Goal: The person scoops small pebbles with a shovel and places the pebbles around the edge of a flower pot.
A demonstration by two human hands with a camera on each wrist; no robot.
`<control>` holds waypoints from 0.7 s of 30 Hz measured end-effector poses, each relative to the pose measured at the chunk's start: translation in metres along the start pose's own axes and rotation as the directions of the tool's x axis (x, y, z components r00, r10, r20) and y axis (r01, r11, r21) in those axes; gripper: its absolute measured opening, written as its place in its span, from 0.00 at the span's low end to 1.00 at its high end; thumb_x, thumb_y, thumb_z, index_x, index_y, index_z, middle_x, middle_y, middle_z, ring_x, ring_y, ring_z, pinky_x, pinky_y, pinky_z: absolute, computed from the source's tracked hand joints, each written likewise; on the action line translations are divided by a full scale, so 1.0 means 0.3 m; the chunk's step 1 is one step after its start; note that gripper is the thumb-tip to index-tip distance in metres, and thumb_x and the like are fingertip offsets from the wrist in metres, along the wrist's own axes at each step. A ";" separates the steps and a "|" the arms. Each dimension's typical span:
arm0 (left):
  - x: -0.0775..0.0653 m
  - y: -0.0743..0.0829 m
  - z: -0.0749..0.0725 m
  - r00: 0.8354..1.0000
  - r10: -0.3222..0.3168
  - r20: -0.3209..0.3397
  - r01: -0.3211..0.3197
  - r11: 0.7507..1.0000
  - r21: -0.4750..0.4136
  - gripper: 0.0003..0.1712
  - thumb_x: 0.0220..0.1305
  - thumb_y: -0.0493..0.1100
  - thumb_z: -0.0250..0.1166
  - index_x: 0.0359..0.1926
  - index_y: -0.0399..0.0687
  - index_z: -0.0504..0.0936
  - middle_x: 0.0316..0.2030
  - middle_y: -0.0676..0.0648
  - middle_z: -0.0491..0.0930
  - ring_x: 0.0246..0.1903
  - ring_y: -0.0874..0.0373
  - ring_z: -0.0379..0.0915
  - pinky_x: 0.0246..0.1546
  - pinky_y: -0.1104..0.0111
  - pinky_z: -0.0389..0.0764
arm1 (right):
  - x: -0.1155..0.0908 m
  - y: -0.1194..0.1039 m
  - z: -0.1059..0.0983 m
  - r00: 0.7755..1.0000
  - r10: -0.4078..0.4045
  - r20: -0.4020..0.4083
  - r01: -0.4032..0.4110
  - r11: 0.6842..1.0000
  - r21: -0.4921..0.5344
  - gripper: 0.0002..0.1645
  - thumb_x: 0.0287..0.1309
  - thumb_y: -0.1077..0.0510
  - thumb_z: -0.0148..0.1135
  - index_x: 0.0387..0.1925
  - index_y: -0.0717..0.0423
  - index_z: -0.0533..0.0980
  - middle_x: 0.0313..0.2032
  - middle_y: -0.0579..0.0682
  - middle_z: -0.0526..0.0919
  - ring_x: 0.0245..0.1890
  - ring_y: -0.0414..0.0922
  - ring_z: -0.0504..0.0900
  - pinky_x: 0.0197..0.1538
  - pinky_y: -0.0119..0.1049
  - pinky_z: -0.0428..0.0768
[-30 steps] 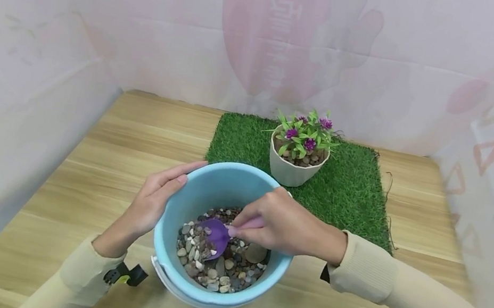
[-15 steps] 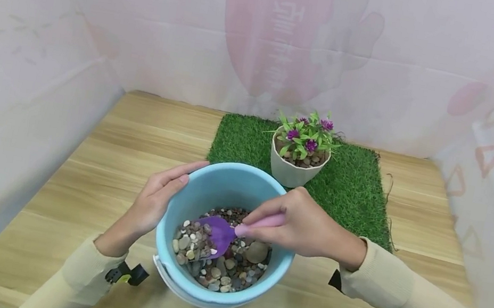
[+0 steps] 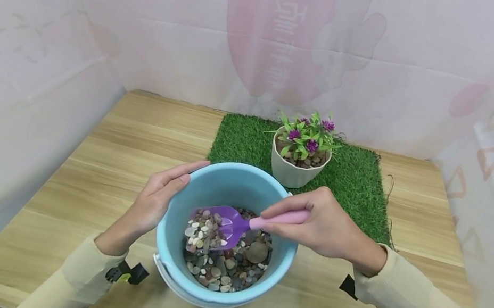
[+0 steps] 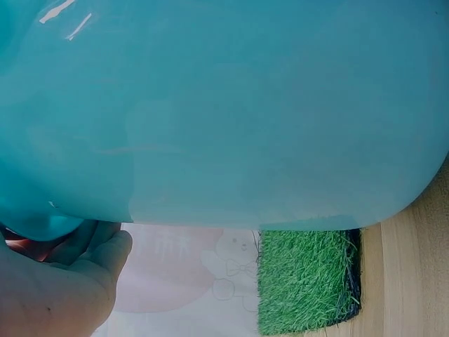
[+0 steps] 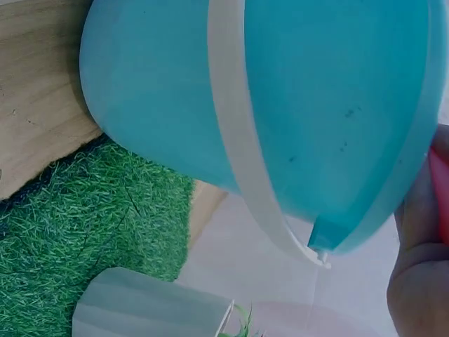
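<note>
A light blue bucket point(image 3: 217, 296) holding pebbles point(image 3: 213, 272) stands at the near middle of the table. My right hand point(image 3: 314, 221) grips the pink handle of a purple scoop point(image 3: 232, 227) from the bucket's right side. Pebbles lie heaped on the scoop's blade, which is over the pebbles inside the bucket. My left hand point(image 3: 154, 198) rests against the bucket's upper left side, its fingers extended along the outside and the thumb at the rim. In the left wrist view, the bucket's wall point(image 4: 231, 112) fills most of the picture.
A white pot point(image 3: 294, 172) with a purple-flowered plant point(image 3: 309, 139) stands behind the bucket on a green turf mat point(image 3: 352, 192). The bucket's white handle point(image 5: 235, 112) hangs down. Printed cloth walls point(image 3: 172, 45) surround the wooden table point(image 3: 95, 162).
The right hand has moved right and slightly up, lifting the loaded scoop clear of the pebbles. The left hand and bucket have barely moved.
</note>
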State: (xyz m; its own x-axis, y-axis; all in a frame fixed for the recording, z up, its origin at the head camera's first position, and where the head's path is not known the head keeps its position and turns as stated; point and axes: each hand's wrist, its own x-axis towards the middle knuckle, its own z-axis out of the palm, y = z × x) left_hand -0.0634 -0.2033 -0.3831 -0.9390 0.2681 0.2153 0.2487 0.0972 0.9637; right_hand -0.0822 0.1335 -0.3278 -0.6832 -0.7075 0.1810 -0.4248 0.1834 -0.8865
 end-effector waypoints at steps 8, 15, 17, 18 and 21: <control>0.001 0.001 -0.002 1.000 -0.006 0.005 0.006 1.000 0.000 0.27 0.87 0.42 0.43 0.75 0.29 0.67 0.67 0.25 0.75 0.52 0.55 0.89 0.42 0.53 0.95 | -0.029 0.001 -0.041 0.998 0.024 -0.065 -0.023 1.000 0.016 0.08 0.60 0.61 0.78 0.42 0.54 0.91 0.38 0.50 0.94 0.35 0.46 0.94 0.31 0.40 0.94; 0.001 0.006 -0.002 1.000 -0.014 0.002 0.014 1.000 0.008 0.27 0.87 0.42 0.43 0.75 0.30 0.68 0.68 0.26 0.75 0.53 0.55 0.89 0.44 0.49 0.94 | -0.054 0.002 -0.064 0.992 0.038 -0.117 -0.035 0.999 0.029 0.10 0.57 0.62 0.79 0.42 0.52 0.91 0.38 0.45 0.94 0.37 0.46 0.94 0.35 0.40 0.95; 0.001 0.007 -0.001 1.000 -0.016 0.002 0.016 1.000 0.005 0.27 0.87 0.42 0.43 0.75 0.31 0.68 0.67 0.26 0.76 0.53 0.53 0.89 0.45 0.48 0.93 | -0.061 0.004 -0.070 0.991 0.031 -0.129 -0.028 0.999 0.032 0.10 0.57 0.63 0.79 0.42 0.53 0.91 0.38 0.46 0.94 0.37 0.45 0.94 0.36 0.40 0.95; 0.001 0.007 -0.001 1.000 -0.017 0.002 0.017 1.000 0.007 0.27 0.87 0.42 0.43 0.75 0.32 0.68 0.67 0.27 0.76 0.53 0.53 0.89 0.45 0.47 0.93 | -0.065 0.005 -0.072 0.991 0.023 -0.135 -0.019 0.999 0.029 0.10 0.57 0.64 0.79 0.42 0.53 0.91 0.38 0.46 0.94 0.37 0.45 0.94 0.36 0.40 0.95; 0.001 0.006 -0.001 1.000 -0.015 -0.001 0.015 1.000 0.014 0.27 0.87 0.42 0.43 0.75 0.32 0.69 0.67 0.27 0.76 0.54 0.52 0.88 0.45 0.47 0.93 | -0.075 0.010 -0.081 0.989 0.008 -0.150 -0.003 0.999 0.033 0.11 0.57 0.65 0.78 0.42 0.54 0.90 0.38 0.47 0.94 0.38 0.45 0.94 0.38 0.41 0.95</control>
State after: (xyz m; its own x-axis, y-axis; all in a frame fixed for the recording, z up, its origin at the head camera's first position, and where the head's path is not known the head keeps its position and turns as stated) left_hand -0.0632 -0.2035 -0.3814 -0.9429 0.2658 0.2006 0.2376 0.1149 0.9645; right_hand -0.0825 0.1667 -0.3240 -0.7680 -0.5955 0.2356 -0.4026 0.1628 -0.9008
